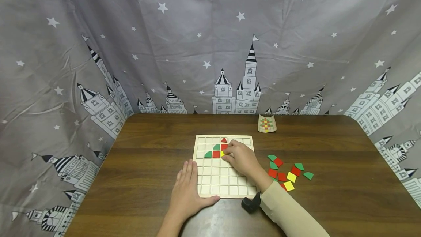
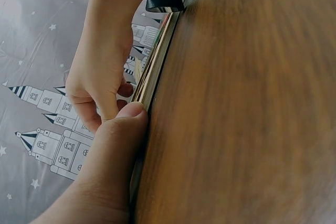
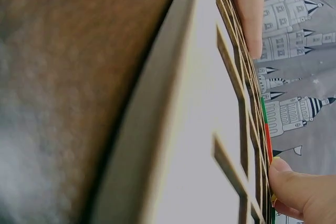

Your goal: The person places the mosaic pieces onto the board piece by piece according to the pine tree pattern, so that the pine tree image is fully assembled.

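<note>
A pale gridded board (image 1: 215, 180) lies on the table, holding a red triangle (image 1: 224, 140), red squares and green quarter-round pieces in its upper cells. My right hand (image 1: 241, 158) pinches a yellow square (image 1: 222, 153) at the cell right of a red square (image 1: 216, 154); its fingers partly cover the piece. In the right wrist view, thumb and finger of this hand (image 3: 302, 190) meet at the board's far part. My left hand (image 1: 187, 191) rests at the board's left edge, fingers straight, thumb along the near edge. The left wrist view shows its thumb (image 2: 113, 150) against the board's side.
Loose red, green and yellow pieces (image 1: 291, 177) lie on the table right of the board. A small pattern card (image 1: 267, 124) sits near the back edge. A black strapped device (image 1: 251, 204) is at my right wrist. A grey castle-print curtain (image 1: 184, 46) hangs behind the table.
</note>
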`<state>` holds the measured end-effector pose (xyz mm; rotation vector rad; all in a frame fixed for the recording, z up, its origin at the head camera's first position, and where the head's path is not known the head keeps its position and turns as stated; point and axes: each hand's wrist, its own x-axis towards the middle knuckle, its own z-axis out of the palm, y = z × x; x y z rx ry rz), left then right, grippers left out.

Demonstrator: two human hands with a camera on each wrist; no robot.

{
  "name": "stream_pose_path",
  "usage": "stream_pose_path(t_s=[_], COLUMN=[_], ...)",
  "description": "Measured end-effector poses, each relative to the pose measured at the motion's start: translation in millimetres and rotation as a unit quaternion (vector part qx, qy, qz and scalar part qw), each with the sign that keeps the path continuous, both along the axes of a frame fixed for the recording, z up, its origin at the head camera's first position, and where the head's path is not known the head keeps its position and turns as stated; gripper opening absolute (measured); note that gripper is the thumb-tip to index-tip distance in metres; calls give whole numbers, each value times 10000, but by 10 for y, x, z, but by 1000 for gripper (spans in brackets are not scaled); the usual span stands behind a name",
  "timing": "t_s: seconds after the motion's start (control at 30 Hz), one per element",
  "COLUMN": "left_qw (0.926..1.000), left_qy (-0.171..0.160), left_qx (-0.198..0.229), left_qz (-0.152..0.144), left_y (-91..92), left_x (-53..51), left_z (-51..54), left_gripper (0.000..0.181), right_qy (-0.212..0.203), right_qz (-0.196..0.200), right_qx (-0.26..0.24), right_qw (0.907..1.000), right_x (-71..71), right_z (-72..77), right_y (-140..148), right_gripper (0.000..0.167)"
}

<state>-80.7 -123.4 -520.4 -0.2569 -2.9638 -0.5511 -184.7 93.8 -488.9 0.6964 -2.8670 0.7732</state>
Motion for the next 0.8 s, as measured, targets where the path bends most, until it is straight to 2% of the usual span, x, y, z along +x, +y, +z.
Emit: stream_pose_path(t_s=[0.17, 0.43, 0.57, 0.8], left_qw=[10000, 10000, 10000, 10000], left_qy=[-27, 11, 25, 11], left_qx=[6, 3, 4, 6], left_qz=[4, -3, 5, 13], left_y=[3, 4, 5, 8], left_x=[1, 3, 0, -4], left_z=[9, 8, 8, 9], left_gripper=[137, 137, 137, 137], right_qy=[-347, -644, -685, -633], right_qz=[-123, -236, -300, -402], right_qx=[-245, -646, -782, -725], right_qw=[9990, 9955, 9941, 9945], right_x=[5, 22, 32, 38], right_z=[22, 37, 37, 25], right_y=[-2, -16, -23, -21], right_gripper=[20, 18, 16, 15])
